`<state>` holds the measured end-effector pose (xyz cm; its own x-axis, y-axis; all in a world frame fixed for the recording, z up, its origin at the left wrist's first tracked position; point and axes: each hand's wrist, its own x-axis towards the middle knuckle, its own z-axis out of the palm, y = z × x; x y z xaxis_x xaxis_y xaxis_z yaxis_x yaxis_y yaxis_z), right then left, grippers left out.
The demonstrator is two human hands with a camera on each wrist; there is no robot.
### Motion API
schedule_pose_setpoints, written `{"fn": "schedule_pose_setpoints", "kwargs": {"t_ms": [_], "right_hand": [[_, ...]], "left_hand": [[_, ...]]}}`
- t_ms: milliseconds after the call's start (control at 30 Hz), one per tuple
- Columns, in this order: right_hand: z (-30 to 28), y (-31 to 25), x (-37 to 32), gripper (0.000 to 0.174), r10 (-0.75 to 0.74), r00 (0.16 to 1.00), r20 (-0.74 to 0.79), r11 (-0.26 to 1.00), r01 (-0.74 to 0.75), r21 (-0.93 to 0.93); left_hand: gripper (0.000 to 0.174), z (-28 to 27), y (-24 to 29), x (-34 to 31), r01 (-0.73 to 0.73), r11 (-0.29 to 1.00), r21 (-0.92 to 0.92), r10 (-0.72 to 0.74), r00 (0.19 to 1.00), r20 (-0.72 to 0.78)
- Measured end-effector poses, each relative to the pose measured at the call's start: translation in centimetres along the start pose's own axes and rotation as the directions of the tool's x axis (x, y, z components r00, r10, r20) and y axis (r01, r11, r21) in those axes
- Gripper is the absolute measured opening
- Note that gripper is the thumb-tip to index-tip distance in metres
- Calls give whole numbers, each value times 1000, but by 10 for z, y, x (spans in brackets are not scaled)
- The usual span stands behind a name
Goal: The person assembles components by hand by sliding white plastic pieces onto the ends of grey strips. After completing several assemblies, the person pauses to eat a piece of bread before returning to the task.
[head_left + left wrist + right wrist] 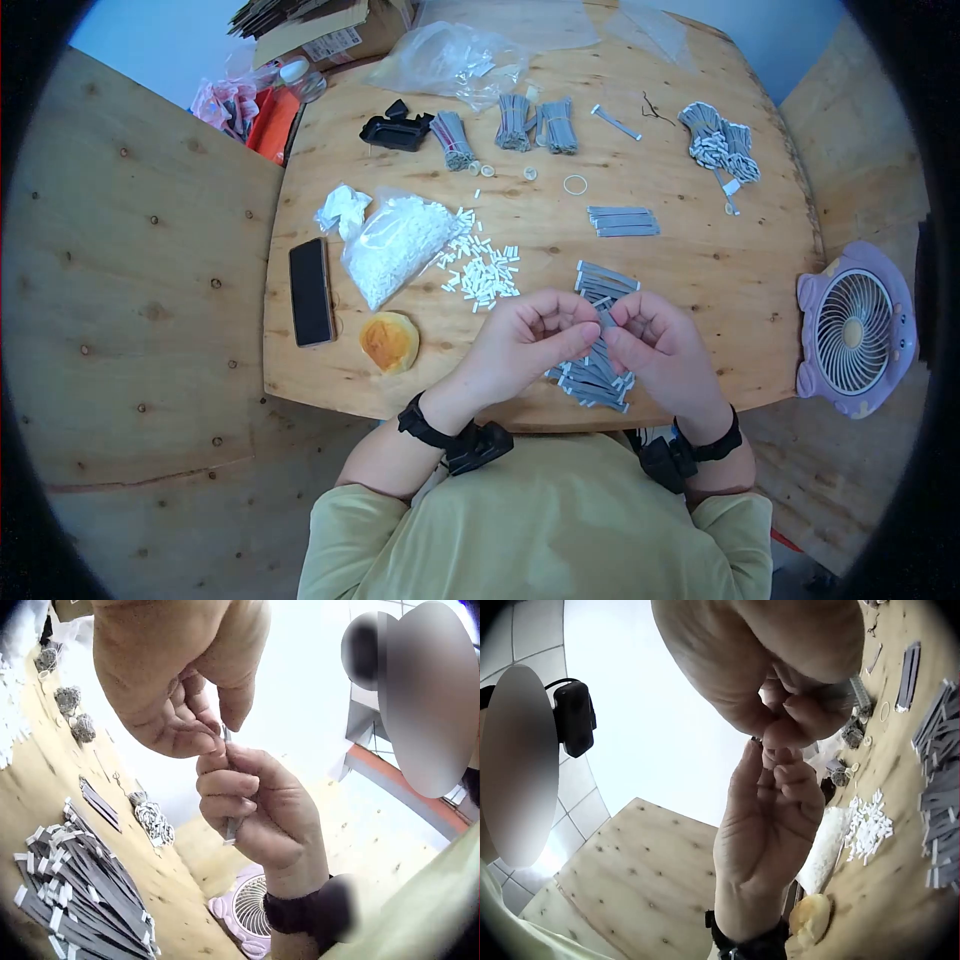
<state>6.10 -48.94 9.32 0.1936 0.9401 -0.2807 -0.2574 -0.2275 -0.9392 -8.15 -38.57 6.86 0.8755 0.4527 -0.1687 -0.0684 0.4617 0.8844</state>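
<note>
Both hands meet above the near edge of the wooden table (700, 270). My right hand (628, 322) has its fingers curled round a thin grey strip (229, 787), held upright. My left hand (572, 322) pinches the strip's upper end between thumb and fingertips (201, 739). Whether a small white piece sits at that end is hidden by the fingers. Under the hands lies a loose pile of grey strips with white tips (597, 378), also seen in the left wrist view as the pile (75, 877). Small white tubes (483, 270) are scattered just left of the hands.
A clear bag of white tubes (395, 245), a black phone (311, 291) and a round orange object (390, 341) lie to the left. Bundled grey strips (515, 125), a black part (396, 130) and a flat grey stack (622, 221) lie farther back. A purple fan (855, 330) stands right.
</note>
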Motion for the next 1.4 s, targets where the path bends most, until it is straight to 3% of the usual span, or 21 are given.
{"fn": "schedule_pose_setpoints", "kwargs": {"t_ms": [400,500,1100,1400], "right_hand": [[6,1,0,7,14,1000,1,1000,-14,-13],[6,2,0,7,8,1000,8,1000,-8,3],[4,-5,0,8,86,996,7,996,-86,33],[3,-3,-1,8,94,996,12,995,-94,40]], "left_hand": [[14,0,-3,-3,-3,1000,29,5,997,-72],[14,1,-5,-3,-72,997,8,73,994,-82],[15,-4,-3,-1,11,996,-84,-15,999,-47],[17,-1,1,-2,40,998,-38,-42,998,-47]]}}
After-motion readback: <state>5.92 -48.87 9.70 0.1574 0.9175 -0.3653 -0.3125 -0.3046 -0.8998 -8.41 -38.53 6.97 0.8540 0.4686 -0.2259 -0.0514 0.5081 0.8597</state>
